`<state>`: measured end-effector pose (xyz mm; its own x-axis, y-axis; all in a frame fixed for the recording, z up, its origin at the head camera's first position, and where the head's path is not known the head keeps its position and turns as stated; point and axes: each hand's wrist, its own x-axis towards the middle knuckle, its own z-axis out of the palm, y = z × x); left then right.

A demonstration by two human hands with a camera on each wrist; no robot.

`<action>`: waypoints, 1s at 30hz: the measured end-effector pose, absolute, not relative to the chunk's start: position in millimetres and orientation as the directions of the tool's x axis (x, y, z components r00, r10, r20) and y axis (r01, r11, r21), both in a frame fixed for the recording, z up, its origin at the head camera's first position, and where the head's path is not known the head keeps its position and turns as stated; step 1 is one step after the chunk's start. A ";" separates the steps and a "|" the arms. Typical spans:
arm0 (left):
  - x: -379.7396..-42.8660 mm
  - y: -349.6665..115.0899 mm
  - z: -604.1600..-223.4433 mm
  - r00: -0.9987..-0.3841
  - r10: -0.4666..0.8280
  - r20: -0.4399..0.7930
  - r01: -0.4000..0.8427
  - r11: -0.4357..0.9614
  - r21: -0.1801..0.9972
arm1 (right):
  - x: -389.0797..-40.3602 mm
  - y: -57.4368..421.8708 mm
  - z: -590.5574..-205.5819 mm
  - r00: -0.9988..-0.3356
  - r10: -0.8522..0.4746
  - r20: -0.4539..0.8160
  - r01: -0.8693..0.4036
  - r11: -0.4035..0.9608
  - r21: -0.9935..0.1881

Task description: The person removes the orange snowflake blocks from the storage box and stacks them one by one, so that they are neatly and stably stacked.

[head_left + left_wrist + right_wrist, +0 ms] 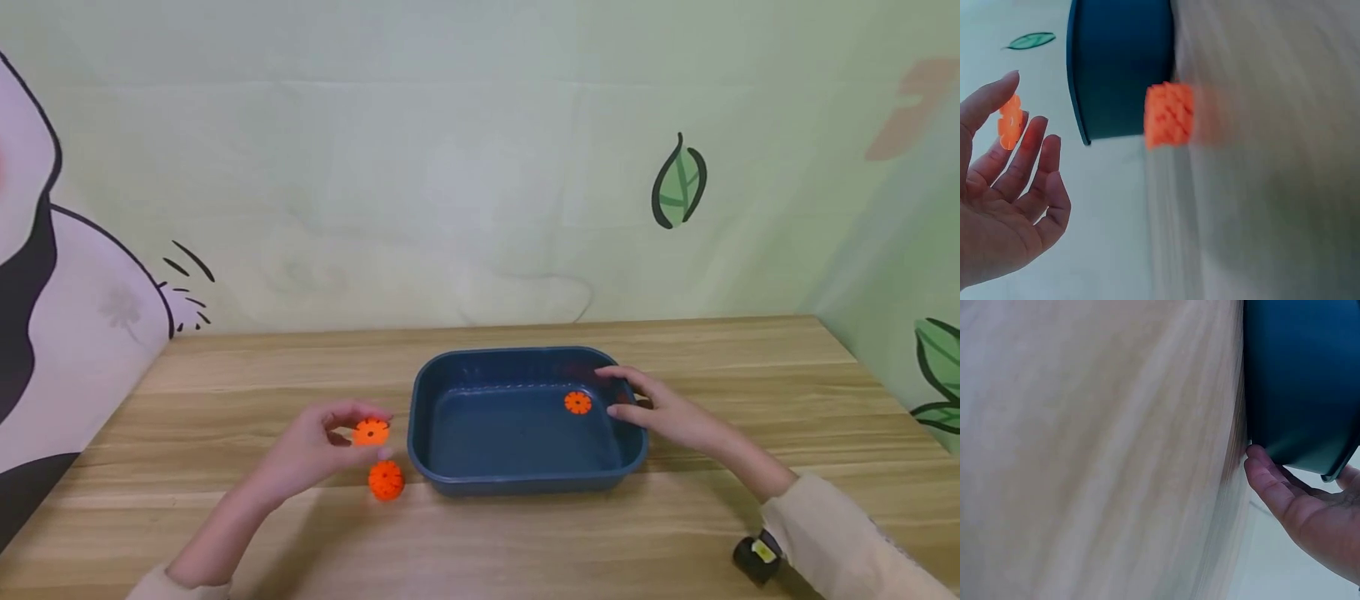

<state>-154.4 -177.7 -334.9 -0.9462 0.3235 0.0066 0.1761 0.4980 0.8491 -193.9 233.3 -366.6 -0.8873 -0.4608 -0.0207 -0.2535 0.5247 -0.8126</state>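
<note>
My left hand (pixel 311 454) pinches an orange notched disc (pixel 371 432) with a small central hole between thumb and fingertips. In the left wrist view the disc (pixel 1011 124) shows nearly edge-on. Just below that hand, on the table, stands a stack of similar orange discs (pixel 386 481), left of a dark blue plastic basin (pixel 517 481). One more orange disc (pixel 577 403) lies inside the basin, toward its right end. My right hand (pixel 671 414) grips the basin's right end, with thumb and a finger over the rim. In the right wrist view other fingers (pixel 1272 487) rest against its outer wall.
The wood-grain table (pixel 247 392) runs back to a pale green wall cloth (pixel 450 200) printed with leaves and an animal figure. A small black object with a yellow label (pixel 757 557) is by the right sleeve (pixel 840 533).
</note>
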 end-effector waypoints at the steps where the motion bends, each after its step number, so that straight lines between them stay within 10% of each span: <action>1: -153.7 -180.8 -336.7 -0.947 0.321 0.004 0.172 0.498 0.850 | -193.9 233.1 -366.7 -0.887 -0.461 -0.020 -0.254 0.524 -0.813; 30: -164.4 -186.7 -376.5 -0.834 0.546 -0.073 0.225 0.458 0.860 | -192.2 231.7 -365.5 -0.891 -0.453 -0.034 -0.238 0.529 -0.814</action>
